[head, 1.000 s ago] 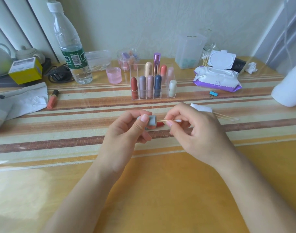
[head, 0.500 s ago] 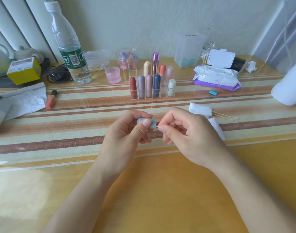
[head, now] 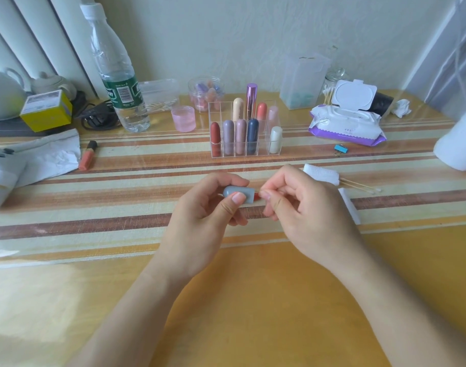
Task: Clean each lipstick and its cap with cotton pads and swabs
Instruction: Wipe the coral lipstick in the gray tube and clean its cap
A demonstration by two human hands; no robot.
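My left hand [head: 200,221] grips a grey-blue lipstick cap [head: 238,192] held sideways, with its open end facing right. My right hand [head: 306,207] pinches a thin cotton swab at the cap's mouth; the swab is almost wholly hidden by my fingers and the cap. A bit of red lipstick [head: 257,196] shows between the cap and my right fingertips. Two white cotton pads [head: 322,172] lie just right of my right hand, with two loose swabs [head: 360,185] beside them. A clear organizer [head: 276,152] behind my hands holds several capped lipsticks.
A water bottle [head: 120,88], a pink cup [head: 183,118], a lip gloss tube [head: 88,154] and crumpled paper [head: 51,157] lie at the left. An open wet-wipe pack [head: 345,125], a blue clip [head: 340,149] and a white roll [head: 459,144] are at the right.
My right hand has moved left, bringing the swab from open view into the cap's mouth. My left hand has turned the cap to lie sideways. A second cotton pad now shows right of my hand.
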